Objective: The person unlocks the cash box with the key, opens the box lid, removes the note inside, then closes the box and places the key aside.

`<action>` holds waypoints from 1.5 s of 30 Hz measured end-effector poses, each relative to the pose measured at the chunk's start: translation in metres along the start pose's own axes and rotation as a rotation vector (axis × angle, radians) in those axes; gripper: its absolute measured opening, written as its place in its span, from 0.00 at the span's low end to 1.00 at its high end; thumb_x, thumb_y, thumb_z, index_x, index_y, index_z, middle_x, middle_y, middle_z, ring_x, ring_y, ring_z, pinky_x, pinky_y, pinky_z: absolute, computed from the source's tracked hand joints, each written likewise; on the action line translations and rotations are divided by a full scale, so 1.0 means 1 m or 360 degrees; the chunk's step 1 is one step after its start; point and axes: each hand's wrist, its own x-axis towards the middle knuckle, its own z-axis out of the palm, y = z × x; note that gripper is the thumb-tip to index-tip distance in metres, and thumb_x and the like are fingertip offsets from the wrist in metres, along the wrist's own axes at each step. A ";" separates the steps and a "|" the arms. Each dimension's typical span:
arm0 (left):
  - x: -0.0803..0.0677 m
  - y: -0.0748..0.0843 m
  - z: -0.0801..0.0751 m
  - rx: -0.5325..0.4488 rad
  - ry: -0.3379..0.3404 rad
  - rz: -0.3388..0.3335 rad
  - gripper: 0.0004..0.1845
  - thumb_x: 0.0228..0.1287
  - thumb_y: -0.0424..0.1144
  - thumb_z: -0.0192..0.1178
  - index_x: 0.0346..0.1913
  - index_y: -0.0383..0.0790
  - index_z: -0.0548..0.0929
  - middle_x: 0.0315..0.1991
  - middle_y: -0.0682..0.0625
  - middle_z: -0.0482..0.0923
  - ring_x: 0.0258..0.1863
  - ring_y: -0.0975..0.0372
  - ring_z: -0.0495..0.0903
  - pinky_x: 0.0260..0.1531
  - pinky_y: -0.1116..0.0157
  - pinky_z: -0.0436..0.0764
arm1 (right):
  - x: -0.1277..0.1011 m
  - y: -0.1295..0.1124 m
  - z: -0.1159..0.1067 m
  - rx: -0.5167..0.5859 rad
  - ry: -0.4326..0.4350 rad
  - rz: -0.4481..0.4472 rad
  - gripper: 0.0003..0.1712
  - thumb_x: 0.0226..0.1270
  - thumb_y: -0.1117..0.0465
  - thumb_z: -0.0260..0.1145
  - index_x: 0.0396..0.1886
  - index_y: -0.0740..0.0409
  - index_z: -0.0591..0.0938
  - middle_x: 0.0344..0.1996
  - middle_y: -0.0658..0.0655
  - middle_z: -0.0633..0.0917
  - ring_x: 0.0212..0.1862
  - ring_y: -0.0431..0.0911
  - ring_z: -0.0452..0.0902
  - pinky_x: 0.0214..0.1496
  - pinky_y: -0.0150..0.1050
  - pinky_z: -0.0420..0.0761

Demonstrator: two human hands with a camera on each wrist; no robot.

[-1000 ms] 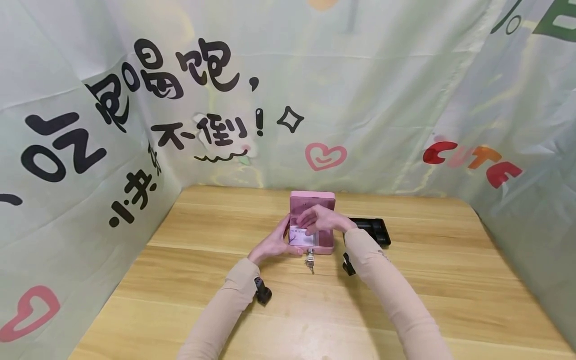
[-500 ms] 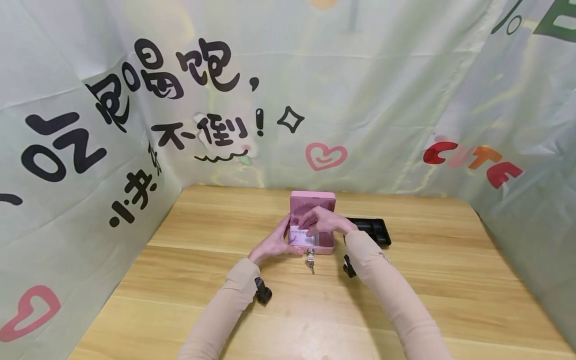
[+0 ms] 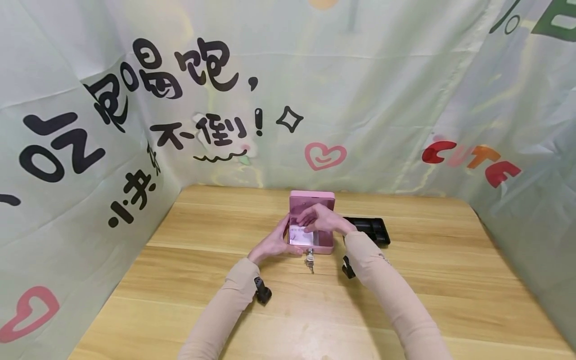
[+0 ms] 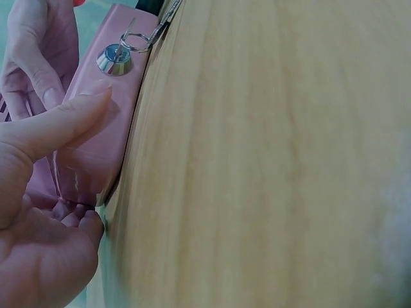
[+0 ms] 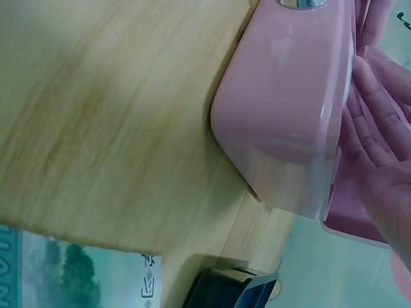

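A pink lockable metal box [image 3: 311,195] stands on the table with its lid raised. My left hand [image 3: 271,245] grips its left side, the thumb [image 4: 67,122] across the front wall and the fingers around the corner. My right hand [image 3: 321,218] reaches into the box from the right, fingers bent downward over a pale sheet with printed marks [image 3: 300,237]. In the right wrist view its fingers look fairly straight and relaxed at the inside of the wall; part of them is hidden. Keys [image 3: 310,261] on a ring hang from the silver lock [image 4: 115,59] in front.
A black compartment tray [image 3: 380,232] lies just right of the box, partly behind my right wrist. The wooden table [image 3: 225,220] is enclosed by printed cloth walls [image 3: 382,100]. Each wrist carries a small black camera [image 3: 263,291].
My right hand stays over the box, its fingers shifting slightly. The pale sheet looks brighter and its dark marks show less. My left hand keeps its hold.
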 end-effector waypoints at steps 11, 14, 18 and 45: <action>0.001 -0.001 -0.001 -0.0029 -0.0004 -0.0002 0.67 0.44 0.33 0.80 0.82 0.41 0.42 0.82 0.38 0.43 0.82 0.46 0.46 0.81 0.44 0.45 | -0.006 0.001 -0.003 0.0013 0.0038 -0.0078 0.21 0.53 0.78 0.70 0.50 0.73 0.84 0.37 0.67 0.87 0.38 0.44 0.81 0.43 0.29 0.82; 0.000 0.000 -0.001 -0.0041 -0.0007 -0.0017 0.68 0.44 0.32 0.80 0.82 0.40 0.41 0.82 0.37 0.41 0.82 0.46 0.44 0.81 0.44 0.43 | -0.008 0.001 -0.003 -0.0010 0.0017 -0.0067 0.21 0.53 0.78 0.70 0.50 0.71 0.84 0.35 0.64 0.86 0.37 0.41 0.79 0.43 0.29 0.82; 0.000 0.000 -0.001 -0.0047 -0.0008 -0.0014 0.68 0.44 0.32 0.80 0.82 0.40 0.42 0.82 0.37 0.42 0.82 0.45 0.45 0.81 0.42 0.44 | -0.010 0.000 -0.001 -0.0031 0.0009 -0.0039 0.22 0.52 0.79 0.70 0.50 0.71 0.84 0.34 0.62 0.85 0.37 0.41 0.78 0.43 0.30 0.82; -0.001 0.001 -0.002 -0.0021 -0.0012 0.0041 0.67 0.45 0.31 0.79 0.81 0.36 0.41 0.81 0.34 0.44 0.81 0.44 0.47 0.81 0.43 0.46 | -0.029 -0.001 -0.013 -0.0092 0.0394 -0.0124 0.06 0.65 0.71 0.67 0.38 0.72 0.85 0.24 0.65 0.85 0.20 0.44 0.76 0.22 0.39 0.83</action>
